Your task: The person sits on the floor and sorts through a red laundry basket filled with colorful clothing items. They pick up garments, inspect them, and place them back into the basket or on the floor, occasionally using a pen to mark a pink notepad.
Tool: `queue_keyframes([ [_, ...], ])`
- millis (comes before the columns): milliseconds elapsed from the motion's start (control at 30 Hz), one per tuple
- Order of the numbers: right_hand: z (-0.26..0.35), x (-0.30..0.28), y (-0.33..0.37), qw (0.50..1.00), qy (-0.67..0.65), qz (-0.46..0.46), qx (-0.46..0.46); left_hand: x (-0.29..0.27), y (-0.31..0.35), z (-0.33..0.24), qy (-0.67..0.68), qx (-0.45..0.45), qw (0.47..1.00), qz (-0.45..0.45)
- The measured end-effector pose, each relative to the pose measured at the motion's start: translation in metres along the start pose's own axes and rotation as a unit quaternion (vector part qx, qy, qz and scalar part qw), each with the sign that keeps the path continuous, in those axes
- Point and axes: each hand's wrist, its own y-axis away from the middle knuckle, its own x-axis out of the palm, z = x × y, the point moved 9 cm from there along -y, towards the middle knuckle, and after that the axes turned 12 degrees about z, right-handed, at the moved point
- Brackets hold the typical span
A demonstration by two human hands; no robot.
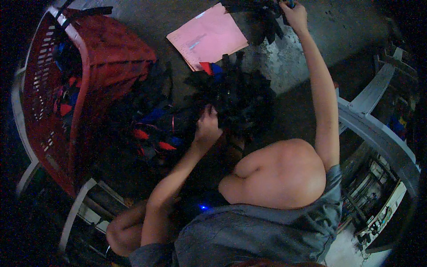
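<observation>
My left hand [209,127] reaches into a loose heap of black strips [247,100] that look like fabric. Its fingers are curled and slightly blurred, and what is between them is hidden in the dark. Stretched far forward at the top right, my right hand [296,17] is closed around something small with a bit of blue. Its tip is cut off by the picture's edge. Beside that hand lies a smaller bunch of black strips [271,29]. Red and blue pieces [153,144] are mixed into more black material left of my left hand.
At the left a red perforated plastic basket [118,49] lies tipped on its side, with dark, red and blue pieces inside. Pink paper sheets [209,35] rest on the dark floor [284,62] ahead. Pale frame bars [373,122] stand at the right. My bent knee [284,173] is close by.
</observation>
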Motion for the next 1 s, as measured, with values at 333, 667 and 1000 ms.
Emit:
queue_keyframes([
  [333, -0.014, 0.058, 0.008, 0.951, 0.279, -0.053, -0.126, 0.009, 0.004, 0.0, -0.088, 0.001, 0.996, -0.018],
  [667, -0.01, -0.025, 0.024, 0.99, -0.095, -0.047, -0.091, 0.002, 0.003, -0.004, -0.039, -0.016, 0.999, 0.019],
  [1000, 0.018, -0.083, 0.091, 0.948, -0.29, -0.108, -0.08, -0.007, 0.01, -0.012, -0.01, -0.022, 1.0, -0.001],
])
